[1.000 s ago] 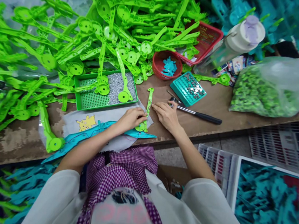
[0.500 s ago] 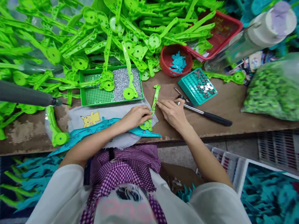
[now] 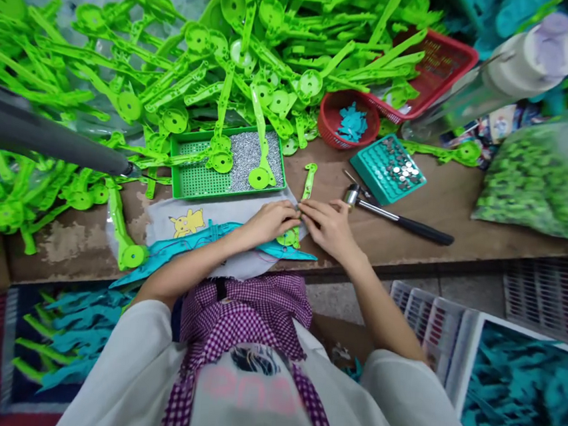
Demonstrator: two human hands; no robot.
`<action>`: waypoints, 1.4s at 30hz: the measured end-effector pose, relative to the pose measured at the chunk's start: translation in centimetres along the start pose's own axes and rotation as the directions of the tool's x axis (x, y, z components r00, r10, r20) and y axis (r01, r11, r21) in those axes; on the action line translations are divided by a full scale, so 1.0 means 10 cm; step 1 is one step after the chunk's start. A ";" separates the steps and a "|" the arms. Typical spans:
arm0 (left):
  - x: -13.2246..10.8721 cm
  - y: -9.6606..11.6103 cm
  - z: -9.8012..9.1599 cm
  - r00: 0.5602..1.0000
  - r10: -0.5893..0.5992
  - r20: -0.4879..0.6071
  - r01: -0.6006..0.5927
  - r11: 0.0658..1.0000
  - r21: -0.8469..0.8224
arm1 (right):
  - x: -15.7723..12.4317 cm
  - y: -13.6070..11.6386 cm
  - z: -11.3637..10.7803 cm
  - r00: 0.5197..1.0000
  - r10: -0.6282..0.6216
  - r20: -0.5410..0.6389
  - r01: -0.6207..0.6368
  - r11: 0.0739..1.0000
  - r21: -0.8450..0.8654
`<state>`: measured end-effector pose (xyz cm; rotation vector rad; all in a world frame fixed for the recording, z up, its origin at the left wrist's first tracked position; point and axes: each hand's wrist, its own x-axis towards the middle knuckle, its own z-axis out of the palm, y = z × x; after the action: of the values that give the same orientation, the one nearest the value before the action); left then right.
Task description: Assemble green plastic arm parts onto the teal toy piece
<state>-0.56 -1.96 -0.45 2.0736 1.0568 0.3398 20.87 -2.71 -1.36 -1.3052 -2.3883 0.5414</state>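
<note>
A long lime-green plastic part [image 3: 309,178] lies lengthwise on the cloth, between my hands. My left hand [image 3: 272,222] is closed, its thumb and fingers pinched over the part's middle from the left. From the right, the bent fingers of my right hand [image 3: 331,227] press on the same spot, fingertips nearly meeting the left ones. Whatever small piece may be between the fingertips is hidden. Under my left wrist runs a turquoise plastic part [image 3: 175,246] with thin wire along it. A hammer [image 3: 403,224] with a black grip rests just right of my right hand.
Behind the hands stands a green tray [image 3: 198,196] of small metal pieces. A turquoise block [image 3: 385,189] carries silvery discs. A red basket [image 3: 325,124] holds turquoise bits. Lime-green parts [image 3: 178,62] pile up behind. A grey tool [image 3: 55,131] juts in from the left. A bottle [image 3: 498,73] leans right.
The view has shifted, so the bench appears farther right. My right fingers have come in over the green part's middle, closer to my left fingertips.
</note>
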 end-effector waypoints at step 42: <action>-0.28 0.53 0.07 0.958 -0.277 -0.070 0.286 0.917 0.278 | 0.11 -0.01 0.07 0.979 0.199 0.041 -0.201 0.922 0.331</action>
<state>1.09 -6.43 3.25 2.1276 1.4740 0.0735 19.88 -1.93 -1.72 -1.3948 -2.0596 0.9640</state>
